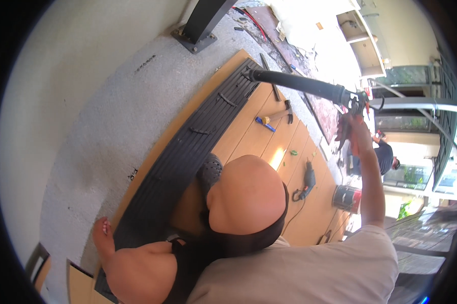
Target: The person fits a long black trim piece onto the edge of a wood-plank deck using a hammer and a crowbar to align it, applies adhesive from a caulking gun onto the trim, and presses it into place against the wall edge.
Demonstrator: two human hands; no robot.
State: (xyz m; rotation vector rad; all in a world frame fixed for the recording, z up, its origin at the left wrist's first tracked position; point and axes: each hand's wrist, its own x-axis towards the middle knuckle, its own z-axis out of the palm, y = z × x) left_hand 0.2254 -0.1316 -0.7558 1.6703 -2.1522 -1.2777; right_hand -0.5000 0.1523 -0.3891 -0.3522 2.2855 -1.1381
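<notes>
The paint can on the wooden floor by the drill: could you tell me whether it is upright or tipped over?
Upright. The paint can stands on its base on the wooden floor, its round top facing up, right of the drill.

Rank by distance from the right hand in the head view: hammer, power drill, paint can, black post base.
From the right hand, raised on the black tool's grip:
1. Hammer, left of it on the boards.
2. Power drill, below, and paint can, below; too close to call.
3. Black post base, far upper left.

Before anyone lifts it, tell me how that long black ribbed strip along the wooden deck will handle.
The black ribbed strip is long and narrow, so it probably sags or flexes if lifted by one end. It looks like rubber or plastic, likely grippy, not fragile. Lying flat on the deck boards, it won't roll.
</notes>
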